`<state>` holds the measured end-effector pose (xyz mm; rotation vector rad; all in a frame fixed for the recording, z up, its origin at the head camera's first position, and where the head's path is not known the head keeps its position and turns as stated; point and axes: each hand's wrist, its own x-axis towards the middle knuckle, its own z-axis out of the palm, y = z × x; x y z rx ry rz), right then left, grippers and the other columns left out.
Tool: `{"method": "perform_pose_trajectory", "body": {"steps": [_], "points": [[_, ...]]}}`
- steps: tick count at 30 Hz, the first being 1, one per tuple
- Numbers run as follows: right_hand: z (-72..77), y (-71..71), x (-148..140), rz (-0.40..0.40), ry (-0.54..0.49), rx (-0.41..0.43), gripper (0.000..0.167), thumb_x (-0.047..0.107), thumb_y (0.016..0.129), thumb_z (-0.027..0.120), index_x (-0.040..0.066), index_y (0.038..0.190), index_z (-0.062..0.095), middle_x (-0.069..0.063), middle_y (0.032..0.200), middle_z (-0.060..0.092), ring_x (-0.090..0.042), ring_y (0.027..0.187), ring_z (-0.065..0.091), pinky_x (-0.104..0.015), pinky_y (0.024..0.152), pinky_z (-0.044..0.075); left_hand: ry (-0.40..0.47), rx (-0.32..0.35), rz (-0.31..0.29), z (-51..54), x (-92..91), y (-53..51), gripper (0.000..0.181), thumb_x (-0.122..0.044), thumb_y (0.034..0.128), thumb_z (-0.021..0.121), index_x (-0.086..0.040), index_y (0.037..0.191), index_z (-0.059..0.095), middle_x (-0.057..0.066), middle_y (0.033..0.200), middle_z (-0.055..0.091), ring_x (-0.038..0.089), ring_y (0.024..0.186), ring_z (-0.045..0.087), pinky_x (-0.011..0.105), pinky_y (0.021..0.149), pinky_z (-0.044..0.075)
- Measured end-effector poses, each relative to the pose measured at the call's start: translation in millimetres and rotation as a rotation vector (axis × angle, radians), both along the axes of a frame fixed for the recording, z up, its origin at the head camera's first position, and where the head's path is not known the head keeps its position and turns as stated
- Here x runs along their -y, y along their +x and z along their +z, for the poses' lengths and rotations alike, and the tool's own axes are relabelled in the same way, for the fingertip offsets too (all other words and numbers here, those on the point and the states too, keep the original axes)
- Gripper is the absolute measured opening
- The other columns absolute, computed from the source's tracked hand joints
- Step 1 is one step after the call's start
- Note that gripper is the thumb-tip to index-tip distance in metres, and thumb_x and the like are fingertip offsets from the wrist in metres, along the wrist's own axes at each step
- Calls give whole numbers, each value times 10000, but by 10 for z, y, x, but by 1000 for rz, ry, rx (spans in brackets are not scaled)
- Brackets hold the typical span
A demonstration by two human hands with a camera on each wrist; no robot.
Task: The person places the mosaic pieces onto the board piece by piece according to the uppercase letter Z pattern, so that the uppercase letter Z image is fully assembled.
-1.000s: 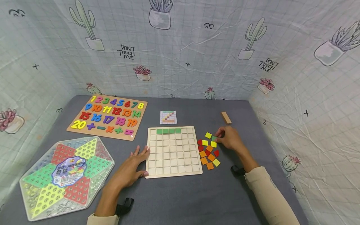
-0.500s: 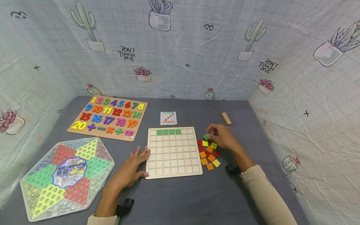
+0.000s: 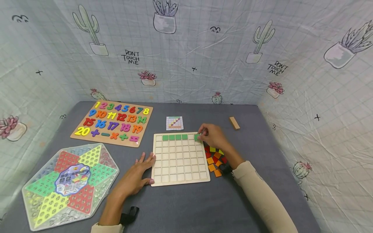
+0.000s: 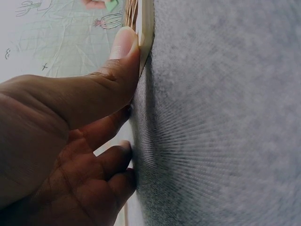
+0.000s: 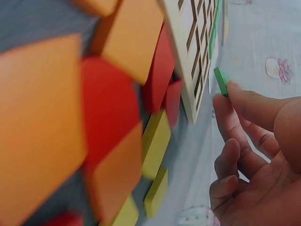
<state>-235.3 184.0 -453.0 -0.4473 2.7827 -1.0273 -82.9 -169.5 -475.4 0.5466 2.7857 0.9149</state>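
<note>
A wooden grid board lies flat in the middle of the table. Along its top row sit several green tiles. My right hand is over the board's upper right corner, pinching a green square tile between thumb and finger. In the right wrist view that tile is tilted and apart from the board. At the board's left edge rests my left hand, its fingers spread and its thumb touching the near left corner. Beside the board's right edge lies a loose pile of red, orange and yellow pieces, partly hidden by my right wrist.
Behind the board is a small pattern card. A wooden block lies at the back right. To the left are a number puzzle board and a packaged hexagonal game board. Printed cloth hangs behind.
My right hand has carried the green tile leftward from the pile to above the board's upper right corner. A yellow tile seen at first is now out of sight. My left hand stays put.
</note>
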Motion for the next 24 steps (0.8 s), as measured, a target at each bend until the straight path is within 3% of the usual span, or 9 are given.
{"method": "perform_pose_trajectory", "body": {"steps": [11,20,24], "points": [[-53,-128,304,-59,53,34,161,217,950,822,110,1052,757,-27,837,660,-201,748,603,-327,670,491,3,3,-1,5,1,-2,884,-127,848,871,-21,1610,435,187,1710,331,506,1607,200,707,1269,228],[-97,-169,361,-84,66,53,100,181,938,824,148,1018,775,-22,820,677,-202,730,612,-321,656,492,7,8,1,17,-4,1,884,-119,848,873,-17,1608,435,193,1708,331,507,1607,197,709,1270,222],[-88,-170,338,-56,53,62,77,170,947,814,144,1014,787,-31,816,678,-208,730,607,-319,650,490,10,4,2,9,-4,4,884,-121,847,873,-18,1608,435,190,1708,331,501,1607,202,706,1270,224]]}}
